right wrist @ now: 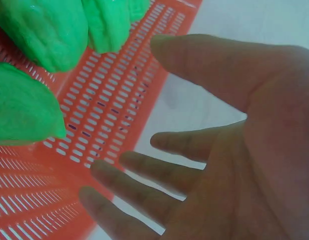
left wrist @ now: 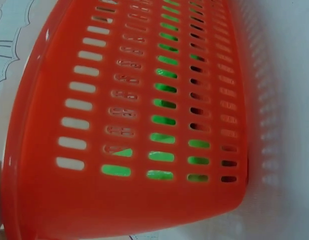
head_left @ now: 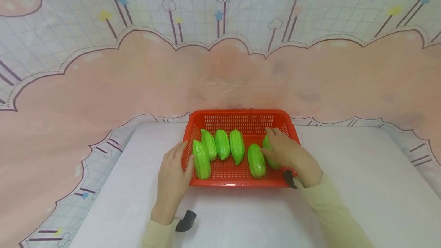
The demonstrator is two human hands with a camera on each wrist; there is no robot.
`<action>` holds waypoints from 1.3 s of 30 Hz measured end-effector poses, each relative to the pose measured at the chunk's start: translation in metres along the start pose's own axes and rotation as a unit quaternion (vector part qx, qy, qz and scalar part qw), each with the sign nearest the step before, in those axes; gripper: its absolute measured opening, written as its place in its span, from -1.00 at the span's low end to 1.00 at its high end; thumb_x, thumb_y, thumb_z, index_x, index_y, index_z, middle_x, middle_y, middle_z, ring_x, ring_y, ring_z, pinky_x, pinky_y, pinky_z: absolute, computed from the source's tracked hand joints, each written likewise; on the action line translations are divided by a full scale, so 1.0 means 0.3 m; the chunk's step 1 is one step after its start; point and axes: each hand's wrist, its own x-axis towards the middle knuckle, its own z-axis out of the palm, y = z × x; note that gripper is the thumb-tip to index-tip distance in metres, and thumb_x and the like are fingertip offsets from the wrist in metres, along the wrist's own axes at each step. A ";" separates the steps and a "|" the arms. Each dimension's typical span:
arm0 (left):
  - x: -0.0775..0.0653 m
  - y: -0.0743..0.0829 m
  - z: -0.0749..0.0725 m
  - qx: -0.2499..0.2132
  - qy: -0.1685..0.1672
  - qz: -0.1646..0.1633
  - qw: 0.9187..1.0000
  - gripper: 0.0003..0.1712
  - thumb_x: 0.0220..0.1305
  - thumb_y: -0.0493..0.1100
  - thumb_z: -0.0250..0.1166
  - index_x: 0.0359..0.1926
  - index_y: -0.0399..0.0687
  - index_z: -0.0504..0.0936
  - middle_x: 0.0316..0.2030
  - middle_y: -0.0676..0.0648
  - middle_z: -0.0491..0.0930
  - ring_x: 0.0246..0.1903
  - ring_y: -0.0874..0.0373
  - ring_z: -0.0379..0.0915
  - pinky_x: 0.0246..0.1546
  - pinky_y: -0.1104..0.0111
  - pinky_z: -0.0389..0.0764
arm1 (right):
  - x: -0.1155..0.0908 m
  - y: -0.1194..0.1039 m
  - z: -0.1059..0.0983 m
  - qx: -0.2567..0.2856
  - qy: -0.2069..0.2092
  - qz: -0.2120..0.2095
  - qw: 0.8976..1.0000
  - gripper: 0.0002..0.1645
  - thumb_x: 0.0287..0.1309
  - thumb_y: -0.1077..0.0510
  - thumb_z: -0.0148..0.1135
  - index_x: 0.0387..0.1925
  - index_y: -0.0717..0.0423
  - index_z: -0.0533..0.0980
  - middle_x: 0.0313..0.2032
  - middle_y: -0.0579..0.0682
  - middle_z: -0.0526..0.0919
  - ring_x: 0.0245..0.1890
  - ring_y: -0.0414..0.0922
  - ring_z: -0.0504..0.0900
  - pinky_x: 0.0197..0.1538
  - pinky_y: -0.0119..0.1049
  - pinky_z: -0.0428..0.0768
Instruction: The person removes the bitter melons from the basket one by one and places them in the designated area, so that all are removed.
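Several glossy green ridged fruits, much like star fruit, lie in a red plastic basket [head_left: 237, 183]. In the head view my left hand [head_left: 173, 173] is at the basket's left rim, its thumb beside the leftmost fruit [head_left: 202, 162]. My right hand [head_left: 284, 150] reaches over the basket's right side and partly covers the rightmost fruit [head_left: 274, 163]. Another fruit [head_left: 256, 161] lies just left of its thumb. The right wrist view has the right hand's fingers spread, with nothing between them. Green shows through the basket wall [left wrist: 129, 200] in the left wrist view.
The basket stands on a white-covered table [head_left: 344, 171], close to its back edge. Behind rises a patterned pink and white cloth [head_left: 237, 75]. A black strap end [head_left: 186, 221] hangs at the left wrist, and another [head_left: 290, 179] at the right.
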 end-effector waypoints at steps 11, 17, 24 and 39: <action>0.027 -0.019 -0.009 -0.036 -0.053 -0.052 0.997 -0.42 0.37 -0.15 0.24 0.35 -0.21 0.40 0.29 -0.26 0.41 0.31 -0.19 0.31 0.29 -0.06 0.37 | 0.031 0.015 -0.020 0.014 -0.039 0.017 0.999 -0.10 0.40 -0.02 0.10 0.45 0.49 -0.01 0.39 0.52 0.12 0.41 0.36 0.17 0.41 0.20 0.21; 0.038 -0.026 -0.007 -0.056 -0.068 -0.076 0.993 -0.43 0.37 -0.14 0.23 0.35 -0.18 0.39 0.30 -0.24 0.40 0.32 -0.17 0.31 0.29 -0.06 0.38 | 0.052 0.017 -0.019 0.006 -0.058 0.030 0.998 -0.08 0.40 -0.03 0.11 0.45 0.49 -0.02 0.38 0.52 0.15 0.40 0.35 0.20 0.40 0.18 0.23; 0.047 -0.033 0.001 -0.089 -0.077 -0.108 0.987 -0.40 0.38 -0.13 0.23 0.38 -0.16 0.34 0.25 -0.25 0.42 0.20 -0.18 0.42 0.17 -0.06 0.50 | 0.076 0.034 -0.002 0.006 -0.066 0.042 0.997 -0.08 0.39 -0.03 0.11 0.46 0.48 -0.03 0.39 0.53 0.12 0.40 0.36 0.21 0.40 0.19 0.24; 0.055 -0.050 0.002 -0.132 -0.085 -0.141 0.977 -0.39 0.39 -0.14 0.19 0.39 -0.18 0.29 0.23 -0.27 0.44 0.15 -0.17 0.46 0.12 -0.04 0.55 | 0.115 0.049 0.032 0.008 -0.100 0.039 0.994 -0.09 0.38 -0.04 0.12 0.42 0.53 0.03 0.36 0.56 0.13 0.39 0.37 0.21 0.39 0.20 0.25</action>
